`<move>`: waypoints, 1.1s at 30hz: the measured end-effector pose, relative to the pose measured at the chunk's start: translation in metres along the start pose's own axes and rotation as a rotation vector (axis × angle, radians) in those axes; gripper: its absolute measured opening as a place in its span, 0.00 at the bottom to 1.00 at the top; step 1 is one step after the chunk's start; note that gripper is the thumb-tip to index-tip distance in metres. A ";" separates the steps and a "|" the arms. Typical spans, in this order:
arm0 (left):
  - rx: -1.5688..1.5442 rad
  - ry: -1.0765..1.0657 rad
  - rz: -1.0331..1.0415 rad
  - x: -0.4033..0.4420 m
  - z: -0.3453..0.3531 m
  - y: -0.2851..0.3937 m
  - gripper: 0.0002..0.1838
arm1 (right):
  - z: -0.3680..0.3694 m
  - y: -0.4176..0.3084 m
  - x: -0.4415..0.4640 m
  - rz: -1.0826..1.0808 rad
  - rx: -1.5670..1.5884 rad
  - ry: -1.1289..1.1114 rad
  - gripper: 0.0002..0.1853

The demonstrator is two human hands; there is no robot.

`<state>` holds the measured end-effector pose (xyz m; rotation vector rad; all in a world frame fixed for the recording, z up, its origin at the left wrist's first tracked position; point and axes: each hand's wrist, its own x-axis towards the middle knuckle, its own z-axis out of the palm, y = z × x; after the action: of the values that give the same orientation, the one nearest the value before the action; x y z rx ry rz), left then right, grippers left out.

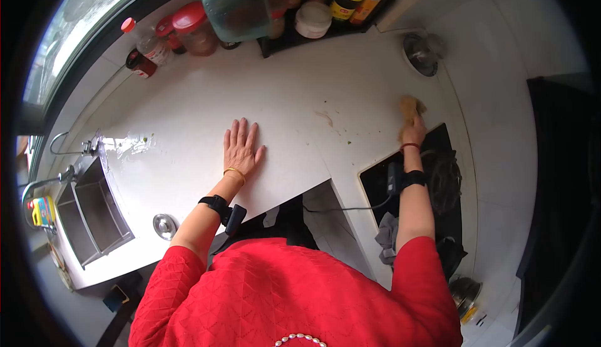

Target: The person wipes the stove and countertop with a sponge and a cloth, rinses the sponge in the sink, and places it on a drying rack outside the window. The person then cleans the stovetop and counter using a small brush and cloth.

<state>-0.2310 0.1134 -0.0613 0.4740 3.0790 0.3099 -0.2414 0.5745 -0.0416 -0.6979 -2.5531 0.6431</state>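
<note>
The left hand point(240, 154) lies palm down on the white counter point(282, 90), near the middle of the frame; its fingers point(242, 133) are stretched out straight and slightly spread, the thumb pointing away to the side, and they hold nothing. The right hand point(414, 134), right of centre, is closed on a tan cloth point(410, 107); motion blur hides how tightly each finger bends. The cloth lies at the fingers' far end, bunched against the counter, with part of it showing beside the hand toward the left.

Left of the cloth, well apart from it, a brownish smear point(325, 118) and a few dark crumbs point(349, 142) mark the surface. Below the right hand is a black cooktop point(370, 183), while a glass lid point(421, 56) sits near the upper right of the frame, above the cloth.
</note>
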 end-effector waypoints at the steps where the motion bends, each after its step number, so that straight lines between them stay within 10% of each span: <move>1: 0.004 -0.010 -0.001 -0.001 -0.001 -0.002 0.32 | 0.013 0.036 0.002 0.050 -0.113 -0.026 0.16; 7: 0.005 0.021 0.008 -0.001 0.003 -0.001 0.32 | 0.050 -0.035 -0.067 0.145 -0.555 -0.190 0.19; 10: 0.012 0.023 0.016 0.000 0.004 -0.001 0.32 | 0.061 -0.113 -0.118 0.266 0.181 -0.091 0.17; 11: 0.020 0.023 0.012 -0.001 0.002 0.000 0.32 | 0.088 -0.110 -0.139 0.009 -0.010 0.016 0.16; 16: 0.020 0.036 0.020 -0.001 0.000 -0.001 0.32 | 0.043 -0.097 -0.076 0.100 0.517 0.096 0.16; 24: 0.025 -0.008 -0.002 0.001 0.001 0.000 0.32 | -0.001 0.033 0.037 0.247 -0.360 0.077 0.18; 27: 0.026 0.003 0.007 0.000 -0.002 0.002 0.32 | -0.002 0.017 0.032 0.395 -0.446 -0.340 0.21; 33: 0.010 0.009 0.007 0.000 0.000 -0.001 0.31 | 0.001 -0.035 -0.048 0.123 -0.683 -0.346 0.11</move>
<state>-0.2316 0.1125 -0.0614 0.4844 3.0893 0.2980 -0.2171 0.5208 -0.0369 -1.0357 -3.0905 -0.1206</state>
